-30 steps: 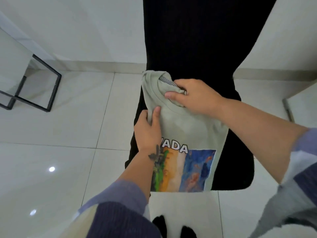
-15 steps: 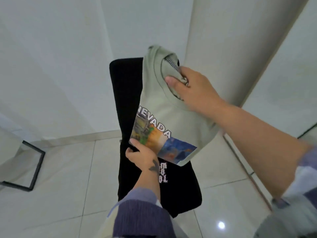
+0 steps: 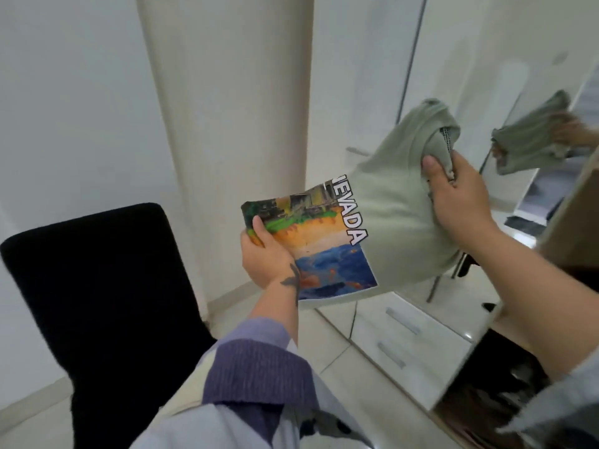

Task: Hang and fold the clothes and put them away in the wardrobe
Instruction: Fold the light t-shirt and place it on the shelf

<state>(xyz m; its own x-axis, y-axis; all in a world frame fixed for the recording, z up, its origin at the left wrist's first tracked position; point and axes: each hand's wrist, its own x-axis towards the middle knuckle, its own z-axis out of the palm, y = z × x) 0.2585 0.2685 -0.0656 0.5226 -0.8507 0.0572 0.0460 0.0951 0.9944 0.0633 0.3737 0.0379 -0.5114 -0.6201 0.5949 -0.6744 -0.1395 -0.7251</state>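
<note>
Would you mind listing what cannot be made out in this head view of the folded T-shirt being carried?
- T-shirt: its underside and how neatly it is folded, hidden by its own top layer.
- Left hand: its fingers, under the shirt; only the thumb shows.
- Right hand: fingertips buried in the bunched collar.
- Wardrobe: its inside, not shown in this view.
- Mirror: cut off by the right edge; the reflection is blurred.
- Chair: its base, cut off by the bottom edge.

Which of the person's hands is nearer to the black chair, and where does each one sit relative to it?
Left. The left hand grips the printed end of the folded T-shirt, just right of the black chair. The right hand grips the collar end, further right, by the wardrobe.
</note>
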